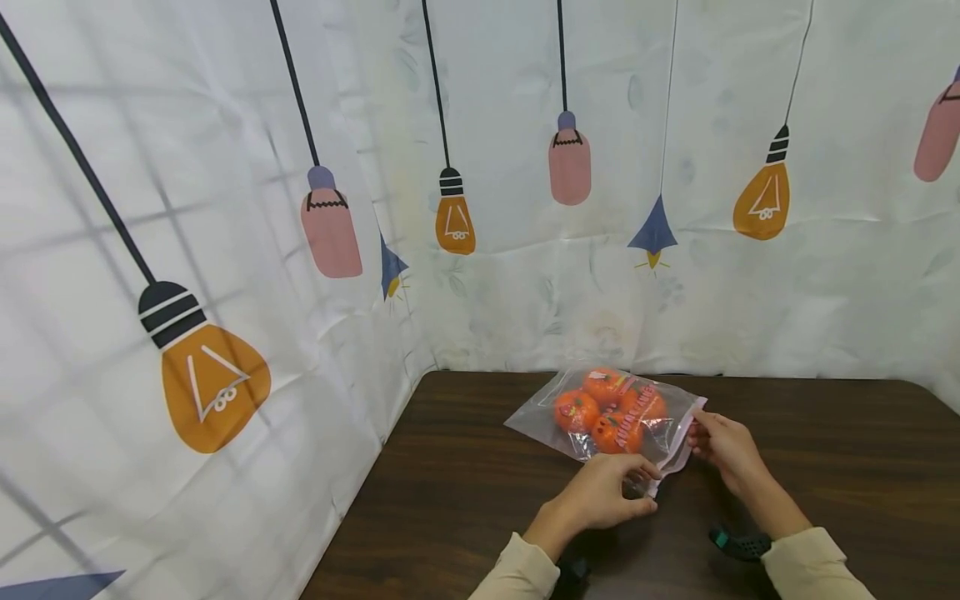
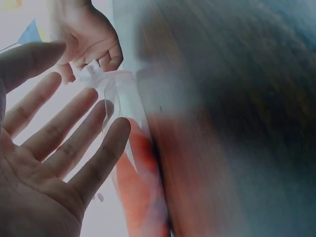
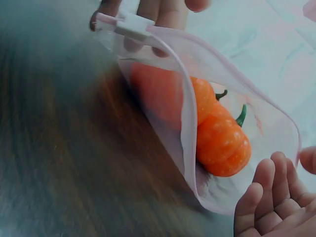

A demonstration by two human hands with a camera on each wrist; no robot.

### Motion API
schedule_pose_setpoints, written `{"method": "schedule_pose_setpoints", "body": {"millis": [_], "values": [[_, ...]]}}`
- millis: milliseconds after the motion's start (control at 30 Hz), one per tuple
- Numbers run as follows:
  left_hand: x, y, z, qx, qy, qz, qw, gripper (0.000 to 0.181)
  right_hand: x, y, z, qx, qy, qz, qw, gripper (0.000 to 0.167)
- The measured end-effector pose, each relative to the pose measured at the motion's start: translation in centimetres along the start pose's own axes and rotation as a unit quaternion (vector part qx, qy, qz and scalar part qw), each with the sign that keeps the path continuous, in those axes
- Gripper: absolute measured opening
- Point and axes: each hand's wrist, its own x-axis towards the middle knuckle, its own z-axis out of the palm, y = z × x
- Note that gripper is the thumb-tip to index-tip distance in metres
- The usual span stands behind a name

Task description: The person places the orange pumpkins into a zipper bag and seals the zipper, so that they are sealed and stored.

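A clear slider zip bag [image 1: 542, 414] with pink print lies on the table, holding several small orange pumpkins [image 1: 576, 411]. In the right wrist view its mouth gapes wide, and ribbed pumpkins [image 3: 224, 143] with green stems show inside. My right hand [image 1: 723, 446] pinches the far corner of the bag's mouth between thumb and fingers. My left hand [image 1: 603, 492] is at the near end of the mouth, beside the white slider [image 3: 134, 27]. Its fingers [image 2: 101, 163] are spread and fairly straight in the left wrist view, thumb apart from them.
The dark wood table [image 1: 840, 467] reaches back to a white curtain [image 1: 510, 308] printed with hanging lamps. Another curtain side [image 1: 285, 433] runs along the table's left edge. A dark band [image 1: 741, 546] is on the right wrist.
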Motion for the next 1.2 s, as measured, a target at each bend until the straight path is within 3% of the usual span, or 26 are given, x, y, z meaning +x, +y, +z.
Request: {"method": "schedule_pose_setpoints", "body": {"millis": [133, 233, 333, 467, 633, 767, 833, 967, 1067, 1200], "values": [[0.1, 0.1, 0.0, 0.038, -0.010, 0.011, 0.9992, 0.038, -0.4, 0.0, -0.3, -0.039, 0.007, -0.014, 0.9991, 0.035], [0.1, 0.2, -0.1, 0.091, -0.007, 0.013, 0.9958, 0.041, -0.8, -0.1, -0.4, -0.081, 0.020, -0.040, 0.9957, 0.036], [0.1, 0.3, -0.1, 0.156, 0.010, 0.010, 0.9877, 0.040, -1.3, -0.3, -0.4, -0.127, 0.024, -0.068, 0.9893, 0.036], [0.0, 0.0, 0.1, 0.230, 0.050, 0.009, 0.9719, 0.037, -2.0, -0.7, -0.2, -0.181, -0.002, -0.106, 0.9779, 0.033], [-0.3, -0.8, 0.4, 0.303, 0.090, -0.006, 0.9486, 0.035, -2.9, -0.9, 0.3, -0.214, -0.073, -0.175, 0.9582, 0.024], [-0.3, -1.3, 0.7, 0.337, 0.115, -0.023, 0.9344, 0.029, -3.0, -0.8, 0.5, -0.225, -0.165, -0.223, 0.9339, 0.019], [-0.3, -1.5, 0.8, 0.344, 0.126, -0.025, 0.9300, 0.024, -2.9, -0.7, 0.7, -0.228, -0.211, -0.229, 0.9224, 0.018], [-0.2, -1.6, 0.8, 0.349, 0.143, -0.025, 0.9257, 0.016, -2.8, -0.8, 1.0, -0.226, -0.285, -0.224, 0.9042, 0.018], [-0.2, -1.7, 0.6, 0.350, 0.151, -0.026, 0.9241, 0.011, -2.9, -0.8, 1.1, -0.211, -0.321, -0.213, 0.8983, 0.018], [-0.2, -1.8, 0.4, 0.330, 0.160, -0.028, 0.9301, 0.009, -3.0, -0.6, 1.2, -0.197, -0.355, -0.209, 0.8896, 0.020]]}}
